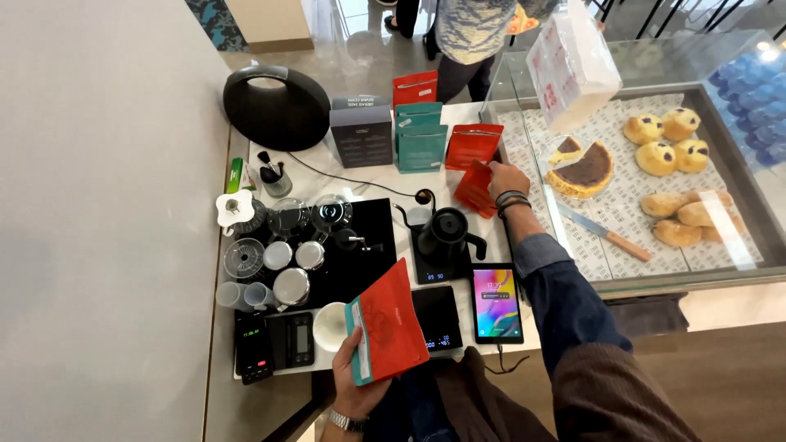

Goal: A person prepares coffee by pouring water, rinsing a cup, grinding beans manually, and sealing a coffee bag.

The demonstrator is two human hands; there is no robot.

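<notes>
My left hand (354,385) holds a red pouch with a teal edge (386,323), tilted above the front of the white counter (483,237), beside a white cup (330,326). My right hand (508,178) reaches out and grips a second red pouch (475,190), which leans next to a black gooseneck kettle (444,233) on a scale. More red and teal pouches (422,135) stand upright just behind it.
A black mat (372,237) carries glass servers, drippers and metal cups. Small scales and a lit tablet (496,303) line the front edge. A glass case (639,164) on the right holds pastries, cake and a knife. A person stands beyond the counter.
</notes>
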